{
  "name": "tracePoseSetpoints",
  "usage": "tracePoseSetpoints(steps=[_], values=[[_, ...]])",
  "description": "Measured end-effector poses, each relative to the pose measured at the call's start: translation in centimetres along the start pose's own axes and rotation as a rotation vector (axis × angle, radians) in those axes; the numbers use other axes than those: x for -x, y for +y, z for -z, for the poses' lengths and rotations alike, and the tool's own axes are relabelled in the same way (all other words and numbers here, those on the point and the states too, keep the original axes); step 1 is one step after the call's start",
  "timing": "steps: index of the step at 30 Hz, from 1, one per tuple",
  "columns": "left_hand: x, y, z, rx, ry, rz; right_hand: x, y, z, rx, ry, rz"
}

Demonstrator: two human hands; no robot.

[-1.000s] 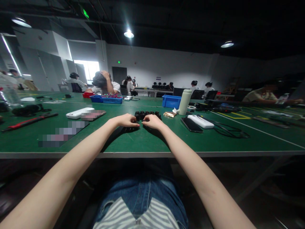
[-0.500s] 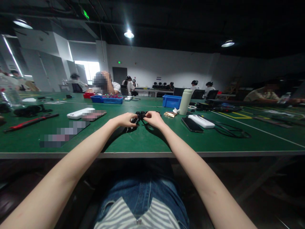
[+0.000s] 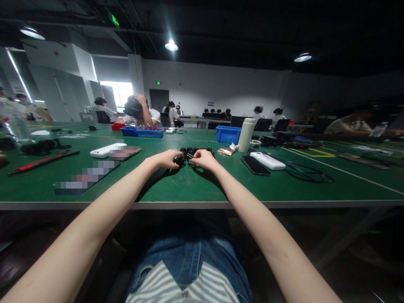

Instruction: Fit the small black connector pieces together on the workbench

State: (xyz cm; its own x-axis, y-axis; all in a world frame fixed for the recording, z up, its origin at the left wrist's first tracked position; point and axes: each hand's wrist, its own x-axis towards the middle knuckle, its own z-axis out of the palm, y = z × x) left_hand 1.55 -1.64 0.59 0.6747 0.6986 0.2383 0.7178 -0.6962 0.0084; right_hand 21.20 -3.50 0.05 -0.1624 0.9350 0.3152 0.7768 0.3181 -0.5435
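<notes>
A black object with a knobbly top lies on the green table between my hands; its exact kind is too small and dark to tell. My left hand curves round its near left end, thumb and fingers closed on the black part. On the other side, my right hand pinches a thin dark piece with a pale glint, held close against the knobbly object. Part of the object passes behind my right fingers and is hidden there.
On the right stand a pale green bottle and a blue bin, with a phone and a white power bank nearer. Leftward lie another white power bank and a red-black tool. A co-worker sits across the table.
My right fingers have shifted slightly, and the thin piece in them now points up and left with a glint. My left hand stays nearly in place.
</notes>
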Motion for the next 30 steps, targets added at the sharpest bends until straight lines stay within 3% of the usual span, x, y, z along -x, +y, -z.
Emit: tracePoseSetpoints(steps=[7,14,22,30], values=[[-0.08,-0.13,-0.17,0.022,0.003,-0.026,-0.18,0.45,-0.13,0.018,-0.010,0.033],[-0.14,-0.04,-0.06,0.006,-0.021,-0.035,-0.33,0.60,-0.31,-0.031,0.010,-0.028],[-0.10,-0.08,0.09,-0.026,-0.015,-0.030,0.15,0.03,0.10,0.119,-0.030,0.037],[-0.07,0.10,0.15,0.035,0.033,-0.084,-0.10,0.37,-0.04,0.128,-0.038,0.045]])
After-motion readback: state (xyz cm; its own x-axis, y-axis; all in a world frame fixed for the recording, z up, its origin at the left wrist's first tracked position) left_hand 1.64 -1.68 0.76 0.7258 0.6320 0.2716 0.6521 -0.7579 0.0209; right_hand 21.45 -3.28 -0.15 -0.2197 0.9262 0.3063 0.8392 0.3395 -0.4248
